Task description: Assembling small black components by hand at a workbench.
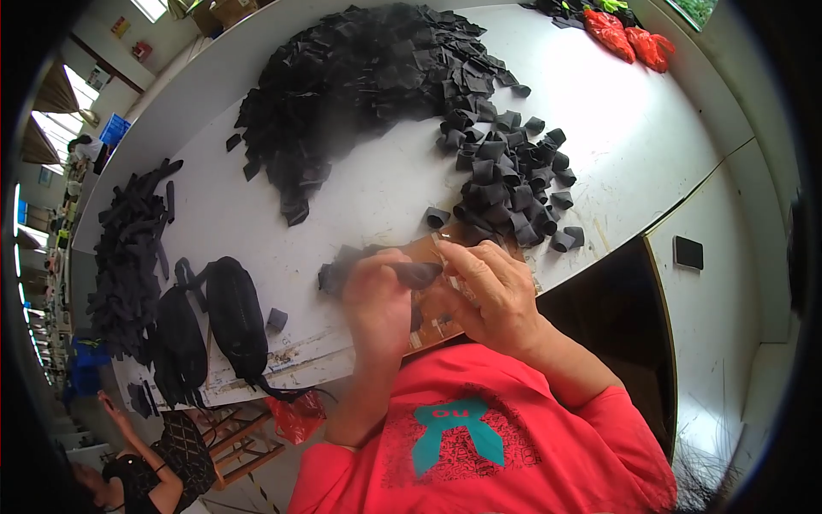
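A small dark fabric piece (417, 274), folded or rolled, lies between my two hands above a brown board (425, 250). My left hand (377, 295) is closed round its left end. At its right end, the bent fingers of my right hand (494, 291) pinch together, their tips partly hidden. Loose black fabric pieces (340, 267) lie beside and partly behind my left hand. Just beyond the board begins a heap of black fabric loops (505, 176), with one loop (437, 217) lying apart.
A large pile of flat black fabric pieces (368, 68) covers the table's far side. Narrow dark strips (128, 257) and black pouches (237, 317) lie left. Red plastic bags (629, 41) sit far right, a phone (687, 253) right. Another person (141, 467) is at lower left.
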Action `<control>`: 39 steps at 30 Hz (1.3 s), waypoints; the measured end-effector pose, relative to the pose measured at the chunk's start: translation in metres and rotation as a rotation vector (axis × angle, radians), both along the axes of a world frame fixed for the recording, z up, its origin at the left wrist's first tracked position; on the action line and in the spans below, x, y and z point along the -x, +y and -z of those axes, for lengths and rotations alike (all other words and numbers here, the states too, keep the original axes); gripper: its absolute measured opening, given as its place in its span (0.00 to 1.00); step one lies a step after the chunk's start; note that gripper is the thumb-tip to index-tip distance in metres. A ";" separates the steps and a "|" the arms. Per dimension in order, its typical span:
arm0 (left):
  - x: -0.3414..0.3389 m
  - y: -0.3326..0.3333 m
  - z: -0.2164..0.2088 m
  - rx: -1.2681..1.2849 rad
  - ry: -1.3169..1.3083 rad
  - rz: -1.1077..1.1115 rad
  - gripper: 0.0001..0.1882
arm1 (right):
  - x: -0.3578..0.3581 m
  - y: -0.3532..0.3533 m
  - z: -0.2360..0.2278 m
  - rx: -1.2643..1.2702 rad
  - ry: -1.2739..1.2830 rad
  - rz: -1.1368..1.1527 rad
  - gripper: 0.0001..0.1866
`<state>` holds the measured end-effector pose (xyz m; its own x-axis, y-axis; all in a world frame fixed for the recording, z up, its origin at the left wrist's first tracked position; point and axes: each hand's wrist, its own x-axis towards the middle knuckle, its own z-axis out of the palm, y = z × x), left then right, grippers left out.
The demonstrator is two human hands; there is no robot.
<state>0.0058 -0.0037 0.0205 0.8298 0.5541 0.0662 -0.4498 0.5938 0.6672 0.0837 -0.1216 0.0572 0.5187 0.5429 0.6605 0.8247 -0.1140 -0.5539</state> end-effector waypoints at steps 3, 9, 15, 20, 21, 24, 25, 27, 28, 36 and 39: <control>-0.002 -0.004 -0.001 -0.111 0.017 -0.067 0.05 | -0.001 0.000 -0.001 0.012 0.003 -0.002 0.14; 0.002 -0.005 0.011 -0.294 0.025 -0.114 0.04 | -0.013 -0.004 0.026 -0.001 0.097 -0.166 0.12; 0.004 -0.004 0.011 -0.114 -0.037 -0.032 0.04 | -0.011 0.001 0.016 0.005 0.056 -0.164 0.12; 0.007 -0.009 0.019 0.006 -0.093 0.020 0.04 | -0.016 0.000 0.024 0.050 0.025 -0.186 0.12; 0.008 -0.011 0.020 -0.062 -0.051 -0.014 0.04 | -0.018 0.001 0.027 0.021 0.034 -0.215 0.12; 0.009 -0.009 0.016 -0.277 0.032 -0.080 0.05 | -0.018 0.000 0.033 -0.020 0.056 -0.229 0.11; 0.008 -0.007 0.013 -0.425 0.076 -0.114 0.05 | -0.018 0.001 0.034 -0.033 0.071 -0.218 0.11; 0.003 -0.003 -0.003 -0.625 0.162 -0.104 0.06 | -0.020 -0.003 0.033 -0.005 0.120 -0.221 0.10; 0.003 -0.002 -0.009 -0.824 0.257 -0.094 0.07 | -0.019 -0.005 0.031 0.024 0.175 -0.226 0.10; 0.002 -0.005 0.001 -0.419 0.176 -0.143 0.02 | -0.013 0.001 0.003 0.049 0.152 -0.186 0.12; 0.004 -0.005 0.006 -0.611 0.122 -0.216 0.04 | -0.018 0.000 0.005 0.036 0.046 -0.210 0.12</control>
<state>0.0017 -0.0084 0.0141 0.7256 0.6014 0.3344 -0.4161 -0.0035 0.9093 0.1013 -0.1211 0.0525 0.4209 0.6652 0.6167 0.8065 0.0369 -0.5901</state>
